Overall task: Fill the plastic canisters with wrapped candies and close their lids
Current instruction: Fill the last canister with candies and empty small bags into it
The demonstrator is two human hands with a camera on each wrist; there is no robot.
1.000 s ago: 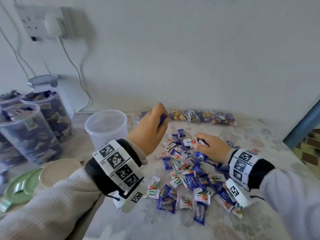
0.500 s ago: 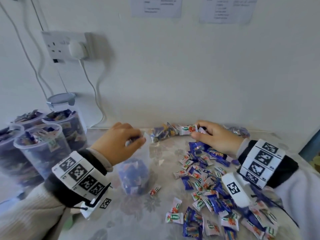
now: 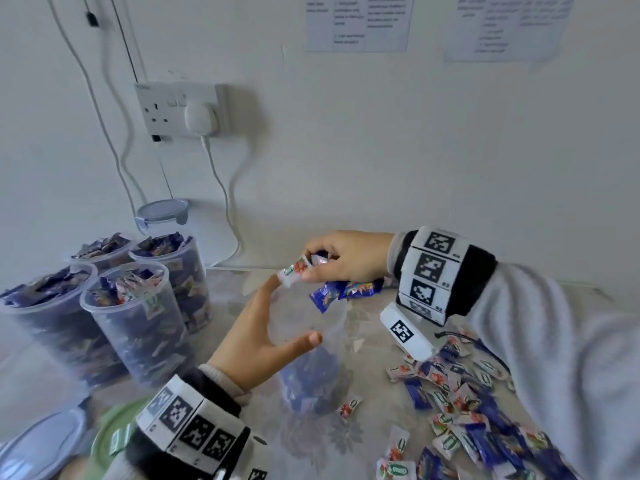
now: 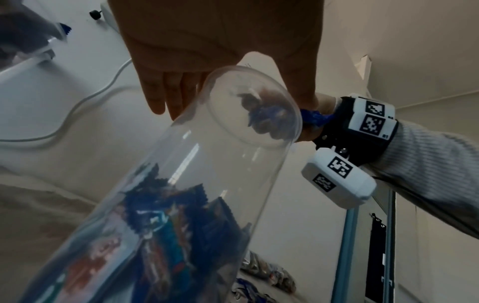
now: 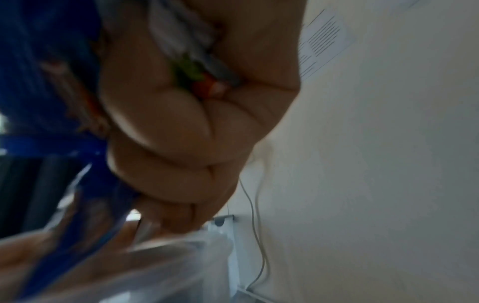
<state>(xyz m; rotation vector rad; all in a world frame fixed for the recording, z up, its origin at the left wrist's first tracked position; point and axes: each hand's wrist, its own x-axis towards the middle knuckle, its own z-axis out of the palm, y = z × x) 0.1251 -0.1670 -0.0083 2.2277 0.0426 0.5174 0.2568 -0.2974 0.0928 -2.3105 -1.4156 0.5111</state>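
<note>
Head view, centre frame: clear canister (image 3: 308, 344) stands on the table (image 3: 346, 445), open-topped, candies only in its lower part. Judged about a third full.

Left hand (image 3: 258, 341) is spread round the canister's upper wall, fingers straight on the far side, thumb (image 3: 304, 339) across the near side; it steadies more than it clasps.

Right hand (image 3: 346, 256) sits above the mouth, fingers curled on a fistful of candies (image 3: 341, 291), white and blue wrappers sticking out below. Right wrist view confirms a tight fist round wrappers.

Step in hand, by my reading: loading this canister, handful poised for the drop.

Next move calls for the fist to loosen squarely over the mouth, since the dangling wrappers overhang the rim on the frame's right side and could spill.

Loose pile (image 3: 478, 410) at lower right holds plenty more. Four full canisters (image 3: 138, 327) at left, none lidded yet; lids (image 3: 114, 434) lie at lower left.
</note>
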